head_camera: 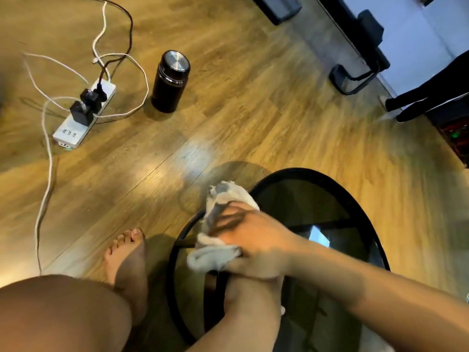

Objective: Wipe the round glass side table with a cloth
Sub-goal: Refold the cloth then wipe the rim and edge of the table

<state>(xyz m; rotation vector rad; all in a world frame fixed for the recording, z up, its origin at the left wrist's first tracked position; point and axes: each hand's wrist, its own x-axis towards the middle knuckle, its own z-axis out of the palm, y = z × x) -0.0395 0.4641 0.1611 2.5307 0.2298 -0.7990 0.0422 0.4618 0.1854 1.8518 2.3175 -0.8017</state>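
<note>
My right hand (pixel 250 237) is pressed down on the cloth (pixel 218 224), fingers curled over the bunched white-grey fabric w/ palm on top; it grips the wad, not flat-open. The cloth sits at the left rim of the round glass surface (pixel 330 199), part of it spilling out past the black frame beyond my fingertips. My left hand (pixel 253 273) is tucked just under the right wrist; fingers mostly hidden, so can't tell if it's closed on anything or only bracing.

Key relation: nearly all the glass lies to the right of and beyond my right hand; the oval runs from near my body out away from me. Only the rim is under the cloth now; the wide dark centre is off to the wrist side. So, as I judge it, next stroke wants to drag the cloth back toward the wrist side, across the middle; right hand is on top and does the work. Risk: cloth edge hanging off the rim may slip off.
</note>
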